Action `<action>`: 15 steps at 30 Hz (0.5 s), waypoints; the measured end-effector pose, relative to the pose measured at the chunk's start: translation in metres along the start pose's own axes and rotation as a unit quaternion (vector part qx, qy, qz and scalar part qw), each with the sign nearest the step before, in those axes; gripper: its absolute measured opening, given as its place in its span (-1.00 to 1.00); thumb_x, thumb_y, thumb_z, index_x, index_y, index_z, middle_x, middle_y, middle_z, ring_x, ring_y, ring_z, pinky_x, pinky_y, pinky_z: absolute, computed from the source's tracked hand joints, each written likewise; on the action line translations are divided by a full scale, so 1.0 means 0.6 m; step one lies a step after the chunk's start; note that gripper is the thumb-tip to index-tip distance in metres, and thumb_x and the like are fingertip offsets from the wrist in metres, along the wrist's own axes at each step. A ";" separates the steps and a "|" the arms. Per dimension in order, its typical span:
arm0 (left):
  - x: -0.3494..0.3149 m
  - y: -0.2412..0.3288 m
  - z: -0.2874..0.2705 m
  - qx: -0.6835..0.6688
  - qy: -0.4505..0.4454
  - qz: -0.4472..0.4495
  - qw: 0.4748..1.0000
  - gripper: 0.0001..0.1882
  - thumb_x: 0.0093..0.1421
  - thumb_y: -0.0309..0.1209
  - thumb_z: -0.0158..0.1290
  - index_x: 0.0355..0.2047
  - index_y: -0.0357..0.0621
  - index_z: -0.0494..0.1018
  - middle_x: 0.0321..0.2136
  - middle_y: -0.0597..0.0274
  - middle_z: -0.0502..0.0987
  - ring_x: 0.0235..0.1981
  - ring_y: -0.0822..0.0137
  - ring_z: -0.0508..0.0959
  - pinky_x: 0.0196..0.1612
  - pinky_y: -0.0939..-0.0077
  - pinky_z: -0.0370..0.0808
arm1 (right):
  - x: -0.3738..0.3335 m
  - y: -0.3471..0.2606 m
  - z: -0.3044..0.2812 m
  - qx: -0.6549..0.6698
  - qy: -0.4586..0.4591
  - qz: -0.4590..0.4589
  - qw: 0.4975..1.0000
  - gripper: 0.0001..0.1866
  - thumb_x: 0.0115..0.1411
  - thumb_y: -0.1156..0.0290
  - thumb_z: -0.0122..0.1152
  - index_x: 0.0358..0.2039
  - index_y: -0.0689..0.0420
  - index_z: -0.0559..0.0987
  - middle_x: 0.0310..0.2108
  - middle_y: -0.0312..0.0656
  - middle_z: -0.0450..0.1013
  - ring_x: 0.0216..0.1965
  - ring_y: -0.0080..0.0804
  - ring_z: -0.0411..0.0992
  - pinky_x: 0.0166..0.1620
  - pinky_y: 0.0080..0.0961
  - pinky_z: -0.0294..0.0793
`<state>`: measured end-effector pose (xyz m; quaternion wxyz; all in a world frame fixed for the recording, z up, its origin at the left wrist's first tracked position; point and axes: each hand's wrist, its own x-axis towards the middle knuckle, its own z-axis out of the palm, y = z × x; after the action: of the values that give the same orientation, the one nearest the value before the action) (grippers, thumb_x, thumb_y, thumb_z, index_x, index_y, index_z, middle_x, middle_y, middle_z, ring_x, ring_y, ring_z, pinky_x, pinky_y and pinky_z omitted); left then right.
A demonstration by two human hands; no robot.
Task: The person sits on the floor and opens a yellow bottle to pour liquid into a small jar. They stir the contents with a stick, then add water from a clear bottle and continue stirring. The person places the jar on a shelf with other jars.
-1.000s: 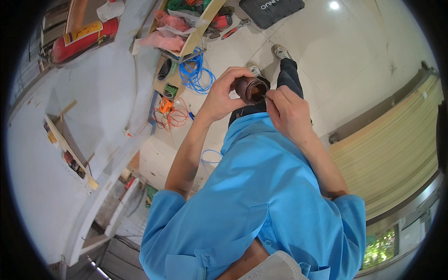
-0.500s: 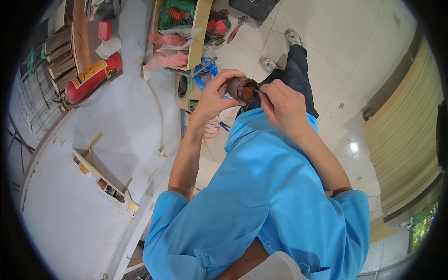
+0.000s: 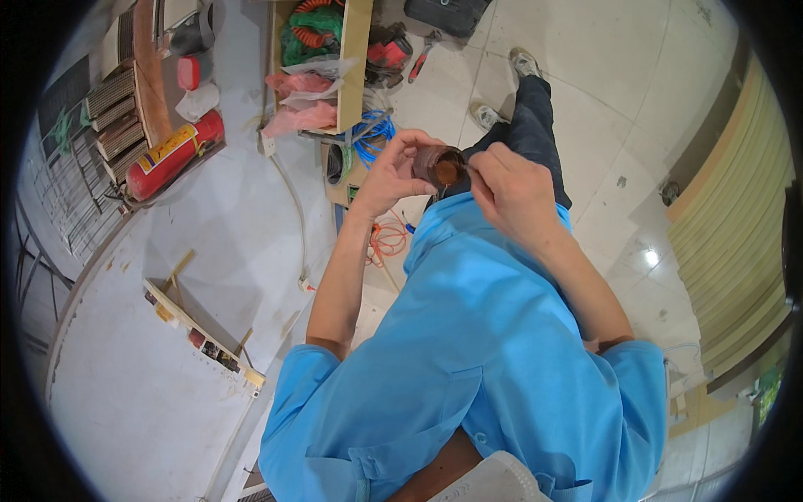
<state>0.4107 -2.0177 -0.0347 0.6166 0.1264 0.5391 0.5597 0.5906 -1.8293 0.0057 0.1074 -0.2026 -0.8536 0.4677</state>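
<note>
In front of my waist, my left hand (image 3: 391, 181) is wrapped round a small dark brown jar (image 3: 429, 161). The jar is tilted, its open mouth turned toward my right hand. Something reddish-brown shows inside. My right hand (image 3: 517, 191) is closed in a pinch right beside the jar's rim. A thin dark thing seems to run from its fingertips to the mouth, but its kind is too small to make out. The palm side of the right hand is hidden.
Left of me is a large grey-white surface (image 3: 125, 351) with a wooden strip frame (image 3: 201, 335) and a red fire extinguisher (image 3: 176, 155). Ahead stand a wooden shelf box (image 3: 355, 67) with plastic bags, a blue coiled hose (image 3: 374, 138) and red pliers (image 3: 424, 57). Stacked pale boards (image 3: 736, 226) are at right.
The jar's mouth has turned a little more toward me, and the left hand's fingers have shifted around it. My right hand stays by the rim. The whole view has swung slightly.
</note>
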 end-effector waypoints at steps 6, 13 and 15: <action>-0.012 -0.007 -0.004 -0.018 0.014 -0.031 0.999 -0.18 0.03 -0.57 0.50 0.28 -0.08 0.37 0.19 0.20 0.51 0.25 0.32 0.50 0.34 0.34 0.43 | -0.008 -0.001 0.006 0.045 0.038 0.014 0.998 -0.88 0.18 0.51 0.39 -0.29 0.14 0.60 -0.38 -0.18 0.49 -0.43 -0.18 0.55 -0.38 -0.27 0.55; -0.017 -0.016 -0.007 -0.047 0.007 -0.052 0.997 -0.12 0.06 -0.48 0.52 0.38 -0.11 0.36 0.22 0.24 0.51 0.26 0.32 0.49 0.35 0.35 0.42 | -0.014 0.001 0.007 0.077 0.018 0.011 0.997 -0.89 0.19 0.49 0.38 -0.29 0.13 0.61 -0.38 -0.18 0.50 -0.43 -0.19 0.55 -0.38 -0.28 0.56; -0.017 -0.017 -0.005 -0.060 -0.002 -0.059 0.996 -0.11 0.08 -0.41 0.52 0.39 -0.12 0.34 0.24 0.24 0.50 0.27 0.32 0.48 0.36 0.35 0.41 | -0.016 -0.001 0.006 0.030 -0.020 -0.006 0.999 -0.88 0.19 0.48 0.39 -0.28 0.13 0.61 -0.38 -0.18 0.50 -0.42 -0.19 0.56 -0.38 -0.29 0.56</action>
<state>0.4159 -2.0307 -0.0382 0.6562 0.0583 0.5097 0.5533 0.5977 -1.8363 0.0041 0.0996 -0.1849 -0.8422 0.4965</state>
